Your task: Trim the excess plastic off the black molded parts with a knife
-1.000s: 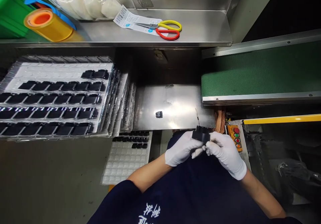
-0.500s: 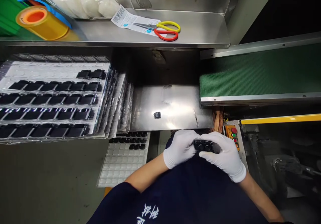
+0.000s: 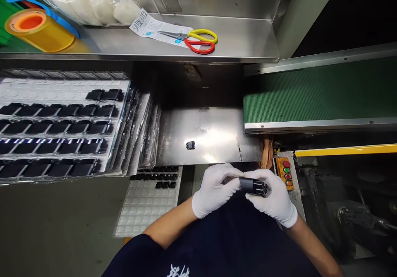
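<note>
Gripping a black block (image 3: 252, 186) at both ends, the person has it between four and five o'clock from the middle of the view, before a dark shirt (image 3: 229, 235). The gloved left hand (image 3: 217, 188), at the block's nine o'clock, pinches the smooth end between thumb and fingers. The gloved right hand (image 3: 273, 194), at its three o'clock, closes around the slotted end, fingers above and thumb below.

The block looks like moulded plastic: probably light and stiff, with sleek sides that could slide against gloved fingertips. Its broad, smooth faces seem the best hold; the narrow prongs at the slotted end may be easier to damage, so pressure there is best kept gentle.

At nine o'clock, a stack of clear-edged trays (image 3: 40, 92) carries rows of similar black pieces on its top layer, the uppermost visible pair at the right. At seven o'clock, a lower tray (image 3: 150, 213) has pale moulded cells, with black pieces in the rows at its twelve o'clock end. Between ten and eleven, a clear bag (image 3: 93, 6) holds pale, rounded pads. What the green bin (image 3: 4, 18) at ten o'clock contains is out of sight.
</note>
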A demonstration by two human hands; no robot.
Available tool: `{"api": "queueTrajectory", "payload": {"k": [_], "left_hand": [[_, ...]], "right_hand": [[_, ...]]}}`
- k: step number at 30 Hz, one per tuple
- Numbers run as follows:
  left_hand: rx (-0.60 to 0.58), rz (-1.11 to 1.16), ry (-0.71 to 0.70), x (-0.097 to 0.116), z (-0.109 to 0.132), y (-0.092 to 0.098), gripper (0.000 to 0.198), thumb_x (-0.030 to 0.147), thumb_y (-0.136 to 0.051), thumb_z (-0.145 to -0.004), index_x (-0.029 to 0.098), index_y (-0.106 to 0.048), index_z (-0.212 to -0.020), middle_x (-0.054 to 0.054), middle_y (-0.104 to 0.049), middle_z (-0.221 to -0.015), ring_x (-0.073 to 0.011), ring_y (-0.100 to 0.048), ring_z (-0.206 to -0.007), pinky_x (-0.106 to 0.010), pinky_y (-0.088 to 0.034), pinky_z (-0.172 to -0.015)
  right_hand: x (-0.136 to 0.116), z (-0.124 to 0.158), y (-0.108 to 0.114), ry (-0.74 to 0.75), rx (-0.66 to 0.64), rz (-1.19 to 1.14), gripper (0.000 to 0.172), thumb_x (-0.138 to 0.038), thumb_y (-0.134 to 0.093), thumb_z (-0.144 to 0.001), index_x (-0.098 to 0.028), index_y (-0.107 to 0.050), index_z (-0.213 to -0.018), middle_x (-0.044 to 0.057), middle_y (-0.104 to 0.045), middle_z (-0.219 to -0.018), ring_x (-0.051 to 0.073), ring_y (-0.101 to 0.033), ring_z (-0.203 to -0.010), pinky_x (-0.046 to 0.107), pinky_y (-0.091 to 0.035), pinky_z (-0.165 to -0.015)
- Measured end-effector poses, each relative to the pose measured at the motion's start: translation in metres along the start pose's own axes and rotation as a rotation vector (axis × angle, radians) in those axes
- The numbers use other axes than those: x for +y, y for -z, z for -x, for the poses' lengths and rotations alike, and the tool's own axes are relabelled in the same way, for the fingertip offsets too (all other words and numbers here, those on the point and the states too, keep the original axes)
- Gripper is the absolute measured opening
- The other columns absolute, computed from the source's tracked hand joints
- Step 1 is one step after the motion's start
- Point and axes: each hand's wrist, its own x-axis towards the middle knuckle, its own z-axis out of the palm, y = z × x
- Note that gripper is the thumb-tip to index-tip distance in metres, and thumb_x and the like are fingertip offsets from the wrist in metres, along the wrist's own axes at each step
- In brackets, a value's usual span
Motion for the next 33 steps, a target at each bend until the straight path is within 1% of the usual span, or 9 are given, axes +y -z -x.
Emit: {"api": "queueTrajectory", "payload": {"k": [2, 4, 8, 10, 12, 16, 21, 30, 33], "left_hand": [[-0.012, 0.048, 0.051, 0.001, -0.002, -0.001, 0.012, 0.031, -0.075, -0.087, 0.022, -0.080, -0.083, -0.005, -0.078, -0.080, -0.0188, -0.067, -0.069, -0.030, -0.049, -0.069], [-0.032, 0.131, 0.176, 0.001, -0.006, -0.002, 0.019, 0.036, -0.071, -0.089, 0.020, -0.079, -0.083, -0.004, -0.074, -0.077, -0.0171, -0.062, -0.067, -0.029, -0.046, -0.067], [-0.186, 0.358, 0.427, -0.001, -0.015, -0.004, 0.037, 0.049, -0.070, -0.089, 0.016, -0.068, -0.073, 0.004, -0.051, -0.058, -0.0114, -0.041, -0.057, -0.026, -0.035, -0.059], [-0.197, 0.409, 0.497, -0.001, -0.017, -0.005, 0.038, 0.047, -0.079, -0.082, 0.015, -0.065, -0.069, 0.004, -0.050, -0.060, -0.0102, -0.039, -0.059, -0.025, -0.031, -0.057], [-0.165, 0.451, 0.528, 0.000, -0.018, -0.006, 0.038, 0.044, -0.084, -0.076, 0.015, -0.063, -0.066, 0.004, -0.051, -0.062, -0.0099, -0.039, -0.059, -0.025, -0.029, -0.057], [-0.108, 0.499, 0.520, 0.002, -0.018, -0.006, 0.040, 0.044, -0.085, -0.075, 0.015, -0.060, -0.064, 0.004, -0.050, -0.060, -0.0090, -0.038, -0.057, -0.025, -0.026, -0.055], [-0.134, 0.528, 0.511, -0.002, -0.017, -0.004, 0.046, 0.049, -0.083, -0.077, 0.016, -0.055, -0.062, 0.007, -0.042, -0.053, -0.0075, -0.033, -0.052, -0.024, -0.023, -0.053], [-0.117, 0.552, 0.501, -0.008, -0.017, -0.001, 0.049, 0.054, -0.079, -0.080, 0.018, -0.052, -0.061, 0.008, -0.038, -0.048, -0.0077, -0.031, -0.049, -0.024, -0.022, -0.052], [-0.085, 0.458, 0.510, -0.004, -0.019, 0.001, 0.049, 0.052, -0.078, -0.082, 0.018, -0.051, -0.060, 0.007, -0.040, -0.050, -0.0077, -0.031, -0.051, -0.025, -0.022, -0.052]], "right_hand": [[0.010, 0.002, 0.003, 0.108, 0.041, 0.029, 0.042, -0.011, -0.076, -0.079, -0.025, -0.066, -0.117, 0.007, -0.079, -0.111, 0.023, -0.078, -0.099, 0.034, -0.065, -0.088], [0.021, 0.002, 0.008, 0.269, 0.084, 0.135, 0.052, -0.007, -0.076, -0.079, -0.027, -0.063, -0.126, 0.010, -0.075, -0.122, 0.026, -0.074, -0.111, 0.042, -0.063, -0.095], [0.032, -0.002, 0.021, 0.520, 0.090, 0.491, 0.053, -0.003, -0.068, -0.080, -0.029, -0.067, -0.126, 0.012, -0.075, -0.124, 0.026, -0.073, -0.108, 0.041, -0.063, -0.085], [0.031, -0.006, 0.022, 0.555, 0.053, 0.575, 0.050, -0.002, -0.061, -0.081, -0.030, -0.070, -0.122, 0.009, -0.077, -0.117, 0.025, -0.075, -0.102, 0.039, -0.063, -0.081], [0.030, -0.008, 0.020, 0.528, 0.055, 0.532, 0.052, -0.002, -0.057, -0.083, -0.031, -0.070, -0.124, 0.007, -0.078, -0.112, 0.024, -0.075, -0.100, 0.040, -0.063, -0.082], [0.034, -0.002, 0.009, 0.301, 0.165, 0.314, 0.054, -0.004, -0.063, -0.087, -0.031, -0.067, -0.134, 0.005, -0.079, -0.113, 0.022, -0.077, -0.098, 0.038, -0.065, -0.088], [0.040, 0.006, 0.004, 0.042, 0.203, 0.235, 0.034, -0.018, -0.068, -0.092, -0.025, -0.074, -0.125, 0.006, -0.081, -0.110, 0.023, -0.079, -0.094, 0.037, -0.066, -0.091], [0.024, -0.009, 0.001, 0.039, 0.173, 0.213, 0.028, -0.019, -0.065, -0.096, -0.025, -0.077, -0.120, 0.003, -0.081, -0.108, 0.020, -0.078, -0.095, 0.032, -0.064, -0.089], [0.023, -0.014, 0.003, -0.040, 0.123, 0.162, 0.028, -0.023, -0.057, -0.102, -0.025, -0.076, -0.122, 0.004, -0.080, -0.115, 0.020, -0.076, -0.103, 0.032, -0.063, -0.092]]}}
